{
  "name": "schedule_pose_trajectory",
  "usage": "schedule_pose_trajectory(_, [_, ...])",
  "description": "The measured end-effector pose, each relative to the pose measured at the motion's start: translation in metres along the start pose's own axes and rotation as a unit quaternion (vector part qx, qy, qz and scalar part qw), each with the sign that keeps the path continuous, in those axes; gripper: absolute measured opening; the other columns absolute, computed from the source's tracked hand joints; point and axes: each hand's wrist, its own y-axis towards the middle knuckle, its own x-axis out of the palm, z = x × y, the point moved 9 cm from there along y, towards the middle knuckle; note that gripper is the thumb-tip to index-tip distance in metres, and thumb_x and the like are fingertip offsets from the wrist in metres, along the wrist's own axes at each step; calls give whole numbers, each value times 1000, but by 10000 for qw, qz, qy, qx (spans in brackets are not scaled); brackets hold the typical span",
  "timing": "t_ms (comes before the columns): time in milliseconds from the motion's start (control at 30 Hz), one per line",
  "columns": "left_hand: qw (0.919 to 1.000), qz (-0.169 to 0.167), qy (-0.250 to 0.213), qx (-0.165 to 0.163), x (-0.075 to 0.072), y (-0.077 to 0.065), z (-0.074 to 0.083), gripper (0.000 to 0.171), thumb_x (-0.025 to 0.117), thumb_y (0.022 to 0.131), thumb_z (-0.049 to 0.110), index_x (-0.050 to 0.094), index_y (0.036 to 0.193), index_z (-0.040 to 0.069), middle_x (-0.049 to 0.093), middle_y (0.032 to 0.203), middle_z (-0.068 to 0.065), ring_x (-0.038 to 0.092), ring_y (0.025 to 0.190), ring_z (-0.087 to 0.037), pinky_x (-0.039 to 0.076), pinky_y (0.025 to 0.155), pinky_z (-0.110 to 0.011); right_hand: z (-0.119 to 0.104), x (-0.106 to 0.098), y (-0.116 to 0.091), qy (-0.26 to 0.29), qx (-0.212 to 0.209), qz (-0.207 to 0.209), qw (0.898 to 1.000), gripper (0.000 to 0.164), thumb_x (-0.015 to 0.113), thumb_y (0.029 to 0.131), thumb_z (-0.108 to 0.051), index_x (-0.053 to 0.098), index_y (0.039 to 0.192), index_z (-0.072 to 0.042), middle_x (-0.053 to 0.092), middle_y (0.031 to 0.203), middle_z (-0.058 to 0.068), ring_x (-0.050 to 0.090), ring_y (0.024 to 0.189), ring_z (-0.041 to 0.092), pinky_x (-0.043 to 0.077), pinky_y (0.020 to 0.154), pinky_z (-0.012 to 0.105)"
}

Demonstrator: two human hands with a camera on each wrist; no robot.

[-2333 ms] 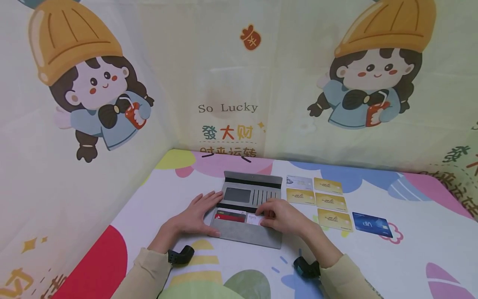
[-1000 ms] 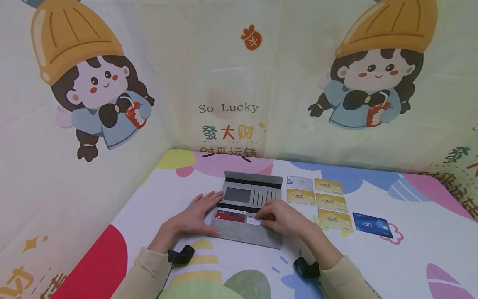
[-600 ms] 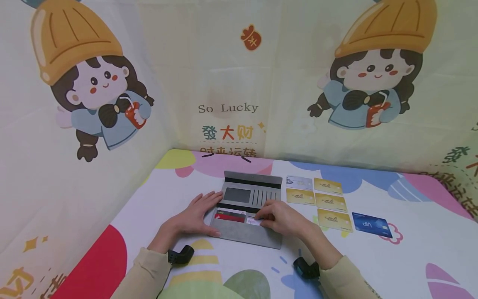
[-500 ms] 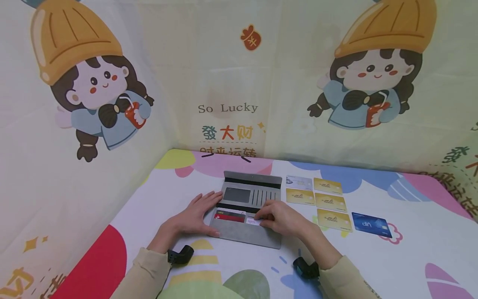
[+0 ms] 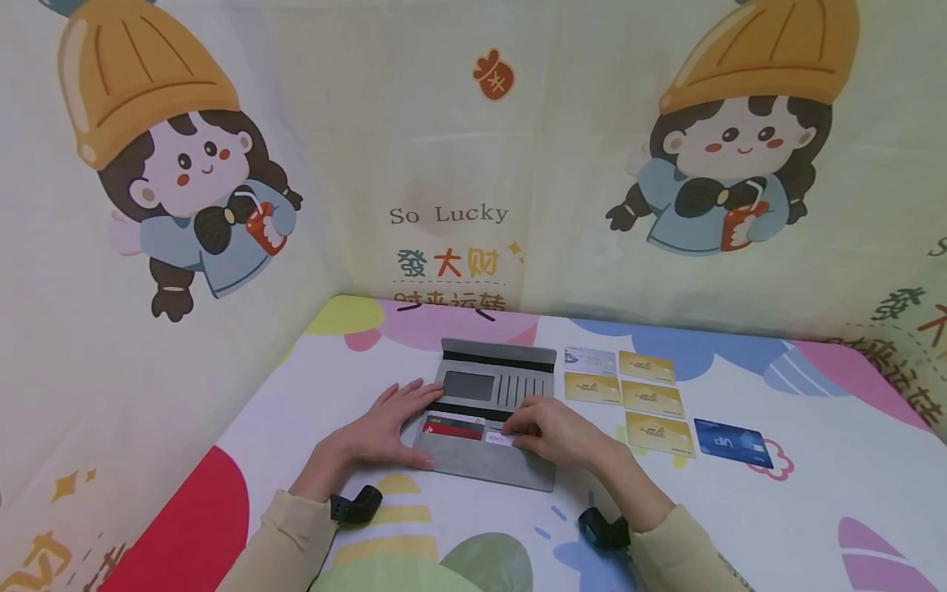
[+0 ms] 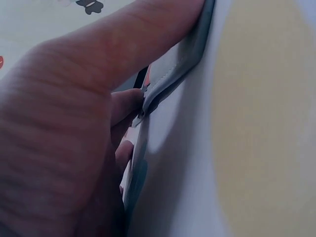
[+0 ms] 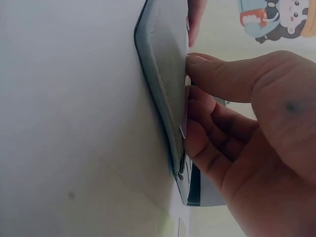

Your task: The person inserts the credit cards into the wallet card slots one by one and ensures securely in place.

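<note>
A long grey wallet (image 5: 488, 469) lies unfolded on the table, card slots and a dark window on its far half. My left hand (image 5: 381, 427) rests with spread fingers on the wallet's left edge; the left wrist view has its thumb along the grey edge (image 6: 180, 61). In the near half's pocket sits a black-and-red card (image 5: 453, 429). Beside it, a white card (image 5: 499, 439) with purple lettering shows only partly above the pocket. My right hand (image 5: 562, 432) pinches this white card at its right side, thumb nearest me, as the right wrist view also shows.
Right of the wallet lie several gold cards (image 5: 649, 399), a silver card (image 5: 589, 360) and a blue VIP card (image 5: 732, 444). A patterned cloth (image 5: 288, 411) covers the table, and a printed curtain (image 5: 577, 164) hangs behind it.
The white card has slid a little deeper into the wallet pocket, and my right hand has shifted slightly toward me with it. The left hand keeps its place on the wallet.
</note>
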Motion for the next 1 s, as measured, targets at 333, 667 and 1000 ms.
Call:
schedule_pose_trajectory(333, [10000,8,56,-43,0,3,-2,103,68,64,68,29,147,22,24,151,9,8,140,-18,1,111,-46,-6,1,2,-96,-130,-58,9999,18,67,87,-17,73,103,-13,58,88,-11,51,81,7,48,71,23])
schedule_pose_trajectory(667, [10000,53,-31,61,-1,3,0,101,70,65,65,31,147,19,27,150,5,11,140,-23,2,110,-49,-5,0,1,-64,-90,-70,9999,18,67,87,-17,73,104,-13,60,91,-9,52,83,8,48,72,24])
schedule_pose_trajectory(1000, [10000,26,10,13,0,2,-2,102,69,64,66,31,147,21,26,150,7,10,140,-21,3,111,-48,0,3,2,131,-29,-168,9998,19,67,87,-18,72,104,-15,60,92,-12,52,84,8,47,73,25])
